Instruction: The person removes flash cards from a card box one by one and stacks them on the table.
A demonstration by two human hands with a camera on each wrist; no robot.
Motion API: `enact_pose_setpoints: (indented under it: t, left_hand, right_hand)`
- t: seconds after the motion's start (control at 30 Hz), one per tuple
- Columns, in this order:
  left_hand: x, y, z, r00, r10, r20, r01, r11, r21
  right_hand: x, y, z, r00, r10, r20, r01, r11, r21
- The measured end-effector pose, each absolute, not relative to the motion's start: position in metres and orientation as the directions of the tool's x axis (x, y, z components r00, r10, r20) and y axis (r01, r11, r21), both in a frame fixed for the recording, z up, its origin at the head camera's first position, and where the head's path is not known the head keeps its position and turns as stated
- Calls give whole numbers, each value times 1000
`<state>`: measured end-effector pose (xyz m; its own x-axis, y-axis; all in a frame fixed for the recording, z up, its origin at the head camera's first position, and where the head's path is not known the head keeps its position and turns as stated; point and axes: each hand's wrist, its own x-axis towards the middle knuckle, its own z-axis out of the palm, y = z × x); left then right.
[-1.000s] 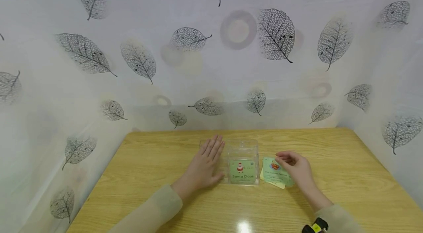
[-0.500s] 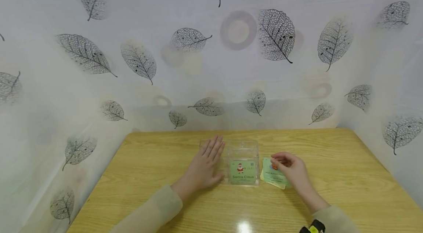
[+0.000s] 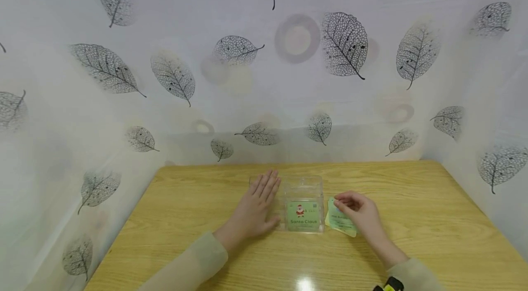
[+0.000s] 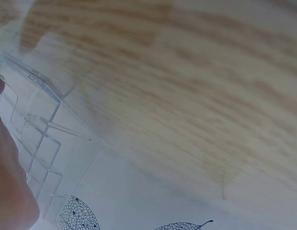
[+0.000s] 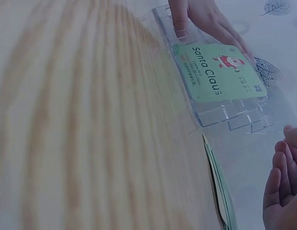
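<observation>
My left hand (image 3: 255, 208) lies with its fingers stretched out on the left part of a clear plastic holder (image 3: 303, 182). A green Santa Claus card (image 3: 304, 216) stands in the holder, best readable in the right wrist view. Right of it is a small stack of cards (image 3: 341, 222) with a green card on top, its picture mostly covered by my right hand (image 3: 363, 213). Thumb and fingertips of that hand hover around the stack's far left corner, loosely curled. In the right wrist view no card shows between the fingers; whether they touch the stack cannot be told.
The wooden table (image 3: 198, 181) carries the holder and cards. White cloth (image 3: 264, 98) printed with leaves stands behind and on both sides. A black and yellow band (image 3: 389, 284) is on the right wrist. Stepped clear compartments (image 4: 45, 158) show in the left wrist view.
My right hand has slid left across the top of the card stack, from the card's picture to its far left corner. The left hand and the holder have stayed put.
</observation>
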<state>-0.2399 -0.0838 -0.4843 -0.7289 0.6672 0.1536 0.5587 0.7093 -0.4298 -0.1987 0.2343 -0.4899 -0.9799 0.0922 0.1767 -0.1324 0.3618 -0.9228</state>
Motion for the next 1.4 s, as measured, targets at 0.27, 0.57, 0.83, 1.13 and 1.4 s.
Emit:
enact_pose_setpoints:
  t: [0.27,0.57,0.83,1.13,1.4]
  left_hand:
    - [-240,-84,-485,-731,666,149,552,706,-444]
    - [-240,-83,-486,-728,667,157,546,703,-455]
    - [-240,-84,-487,-730,667,152,550,705,-448]
    - [-241,-82,-486,-742,657,135,550,711,-438]
    - [-242,-83,-488,-730,665,155,547,705,-451]
  right_hand:
    - [-196,231,-489,-985,91,148,-103,378,-920]
    - [-194,227,-490,-988,77,133,-98,354,-930]
    - [-193,222,-488,-986,59,153,-123,353,-928]
    - [-193,217,-489,-983,37,182,-159,340,-927]
    - [-193,213,-491,-983,18,181,-164,338,-927]
